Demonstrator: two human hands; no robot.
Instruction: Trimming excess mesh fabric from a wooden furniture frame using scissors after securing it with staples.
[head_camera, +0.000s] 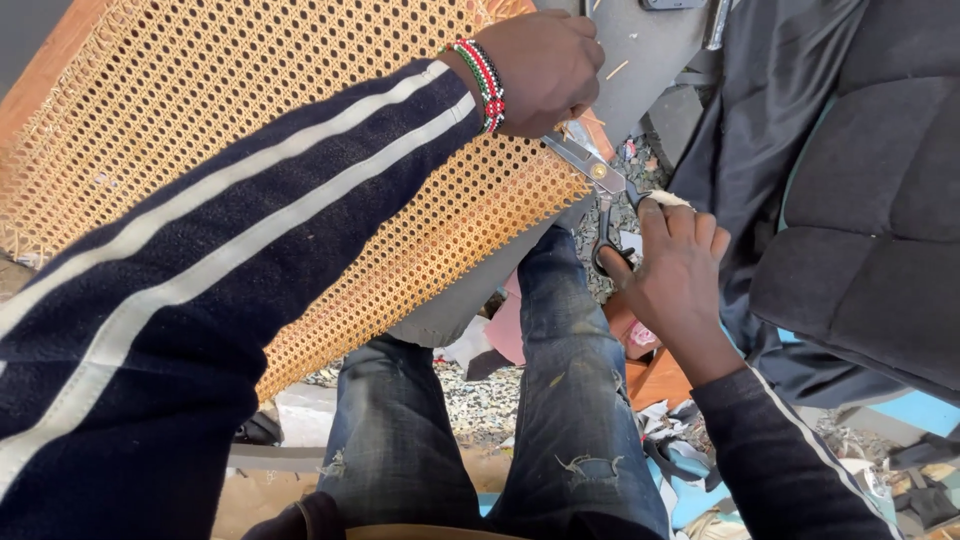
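Right hand (675, 265), at four o'clock from centre, closed through the black handles of scissors (598, 190), fingers curled tight. Steel blades angled up toward eleven o'clock, tips at the lower edge of a woven cane panel (300, 150). Left hand (545, 70), at twelve o'clock, closed into a fist against that cane edge just above the blades; beaded bracelet (483, 85) on the wrist, striped navy sleeve (200, 290) across the webbing. Farther out, at three o'clock, dark upholstered cushions (860, 200); scraps (480, 400) on the ground below the knees.
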